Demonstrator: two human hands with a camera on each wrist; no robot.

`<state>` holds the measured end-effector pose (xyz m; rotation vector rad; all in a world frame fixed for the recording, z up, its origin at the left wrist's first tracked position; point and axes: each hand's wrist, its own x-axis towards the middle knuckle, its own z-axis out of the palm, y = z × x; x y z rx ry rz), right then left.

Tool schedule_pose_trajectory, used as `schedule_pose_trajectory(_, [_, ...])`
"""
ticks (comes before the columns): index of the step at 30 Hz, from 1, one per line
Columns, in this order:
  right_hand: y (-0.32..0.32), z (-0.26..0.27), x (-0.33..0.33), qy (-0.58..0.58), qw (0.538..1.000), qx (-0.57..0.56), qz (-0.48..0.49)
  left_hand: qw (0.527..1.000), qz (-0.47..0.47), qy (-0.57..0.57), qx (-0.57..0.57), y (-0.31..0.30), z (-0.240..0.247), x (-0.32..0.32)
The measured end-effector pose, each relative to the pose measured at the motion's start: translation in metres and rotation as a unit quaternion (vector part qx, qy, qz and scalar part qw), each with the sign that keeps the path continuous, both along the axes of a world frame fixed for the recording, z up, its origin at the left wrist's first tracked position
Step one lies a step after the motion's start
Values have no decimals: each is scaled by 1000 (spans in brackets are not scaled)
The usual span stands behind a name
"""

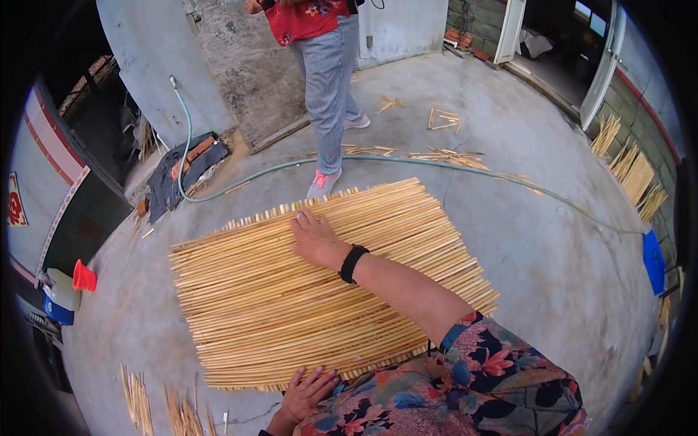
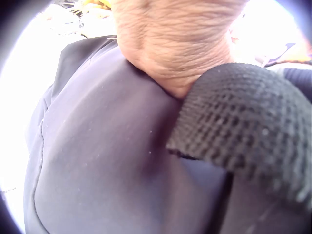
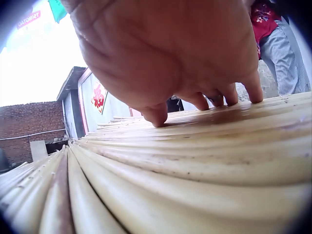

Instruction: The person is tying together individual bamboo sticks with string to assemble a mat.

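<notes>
A wide panel of straw-coloured stalks (image 1: 313,320) lies before me on the concrete. Its top stalks run side to side, and ends of crosswise stalks show along the far and near edges. My right hand (image 1: 318,238), with a black band at the wrist, rests near the far edge. In the right wrist view its fingertips (image 3: 157,117) press down on the stalks, spread apart. At the near edge, my left hand (image 1: 309,396) lays its fairly straight fingers over the border stalks. The left wrist view shows only the heel of that hand (image 2: 170,44), dark cloth and a black strap.
A person in striped trousers (image 1: 323,87) stands just beyond the panel. A green hose (image 1: 291,166) curves across the floor behind it. Loose stalks (image 1: 451,156) lie farther back, more (image 1: 138,400) at lower left. A red bucket (image 1: 84,276) stands at left.
</notes>
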<state>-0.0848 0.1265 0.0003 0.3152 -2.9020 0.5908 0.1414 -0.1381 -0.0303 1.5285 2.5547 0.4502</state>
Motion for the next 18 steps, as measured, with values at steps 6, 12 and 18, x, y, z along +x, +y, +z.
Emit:
schedule_pose_trajectory(6, [3,-3,-1,9,1000,15,-10,997,-23,64,-35,-4,-11,-4])
schedule_pose_trajectory(12, [2,2,0,8,1000,20,-3,994,-10,100,-40,-3,-10,-3])
schedule_pose_trajectory(18, [4,22,0,-36,998,42,13,1000,8,-4,-4,1,5,-1])
